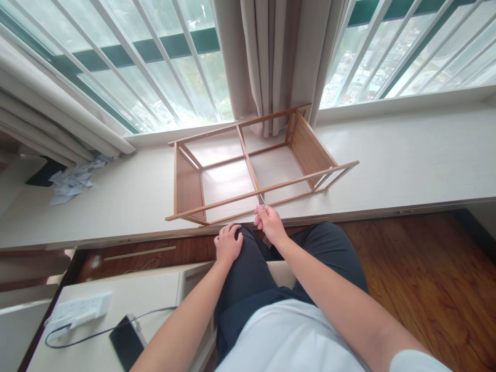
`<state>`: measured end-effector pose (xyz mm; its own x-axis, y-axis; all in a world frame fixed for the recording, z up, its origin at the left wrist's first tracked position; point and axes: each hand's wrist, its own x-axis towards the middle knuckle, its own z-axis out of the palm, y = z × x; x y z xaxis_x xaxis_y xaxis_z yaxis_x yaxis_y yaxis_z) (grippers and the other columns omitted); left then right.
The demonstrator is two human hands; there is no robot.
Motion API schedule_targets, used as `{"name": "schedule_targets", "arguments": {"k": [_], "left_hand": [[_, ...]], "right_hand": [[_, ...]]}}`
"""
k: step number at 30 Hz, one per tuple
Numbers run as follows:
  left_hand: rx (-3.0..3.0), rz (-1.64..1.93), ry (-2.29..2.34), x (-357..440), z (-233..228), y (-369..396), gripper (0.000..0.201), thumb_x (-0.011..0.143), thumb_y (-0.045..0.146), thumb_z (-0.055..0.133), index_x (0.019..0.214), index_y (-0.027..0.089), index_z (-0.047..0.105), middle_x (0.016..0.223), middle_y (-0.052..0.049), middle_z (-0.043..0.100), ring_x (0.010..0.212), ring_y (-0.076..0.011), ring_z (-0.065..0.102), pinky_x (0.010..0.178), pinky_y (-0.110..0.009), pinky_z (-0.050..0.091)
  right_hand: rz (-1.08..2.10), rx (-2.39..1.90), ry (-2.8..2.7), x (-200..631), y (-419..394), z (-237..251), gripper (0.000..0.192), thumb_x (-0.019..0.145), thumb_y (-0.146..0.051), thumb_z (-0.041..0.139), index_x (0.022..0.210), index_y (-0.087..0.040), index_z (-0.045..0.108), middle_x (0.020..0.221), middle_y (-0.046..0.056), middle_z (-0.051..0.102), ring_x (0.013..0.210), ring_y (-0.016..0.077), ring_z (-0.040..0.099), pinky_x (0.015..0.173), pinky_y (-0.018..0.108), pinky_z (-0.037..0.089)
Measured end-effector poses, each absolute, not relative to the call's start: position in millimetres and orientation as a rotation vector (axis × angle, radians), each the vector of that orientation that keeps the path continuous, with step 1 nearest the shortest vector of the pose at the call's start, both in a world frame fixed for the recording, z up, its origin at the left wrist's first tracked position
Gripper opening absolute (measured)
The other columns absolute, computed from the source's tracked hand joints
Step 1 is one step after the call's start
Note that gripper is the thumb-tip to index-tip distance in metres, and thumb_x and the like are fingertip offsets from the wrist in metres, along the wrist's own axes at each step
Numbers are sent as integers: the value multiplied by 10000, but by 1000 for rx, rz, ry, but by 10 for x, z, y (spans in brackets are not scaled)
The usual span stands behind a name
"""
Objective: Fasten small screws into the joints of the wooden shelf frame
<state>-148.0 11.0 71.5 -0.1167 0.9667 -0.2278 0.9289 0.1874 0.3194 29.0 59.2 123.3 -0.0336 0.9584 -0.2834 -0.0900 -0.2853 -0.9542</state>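
The wooden shelf frame (256, 165) lies assembled on the window ledge (406, 155). Right hand (270, 223) pinches a small metal tool (262, 200) at its front rail (fastener not visible); left hand (228, 244) rests flat, empty, on the knee.

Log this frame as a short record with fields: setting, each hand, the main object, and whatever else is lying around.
setting: seated person facing a wide window ledge, curtains behind it
left hand: resting flat on the person's own knee, holding nothing
right hand: pinching a thin metal tool, its tip at the front rail of the wooden rack
wooden rack: open frame lying on its side on the ledge
crumpled paper: on the ledge, far left
phone: on the low table, cable attached, beside a power strip
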Motion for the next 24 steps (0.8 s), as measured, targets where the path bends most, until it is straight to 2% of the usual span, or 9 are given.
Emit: {"name": "schedule_targets", "arguments": {"k": [10, 24], "left_hand": [[1789, 116, 2094, -1489, 687, 106, 339, 960, 357, 513, 1257, 342, 675, 1497, -32, 570, 1376, -273, 466, 1112, -500, 373], [1782, 141, 2093, -1477, 716, 106, 322, 954, 351, 522, 1236, 342, 678, 1478, -24, 588, 1372, -265, 477, 1099, -497, 384]], "right_hand": [[1440, -1373, -1038, 330, 611, 1218, 535, 892, -744, 508, 853, -217, 589, 611, -12, 624, 484, 132, 528, 466, 242, 396], [1414, -1393, -1072, 378, 629, 1241, 526, 912, -730, 497, 846, -217, 591, 617, -13, 633, 488, 131, 538, 483, 247, 394]]}}
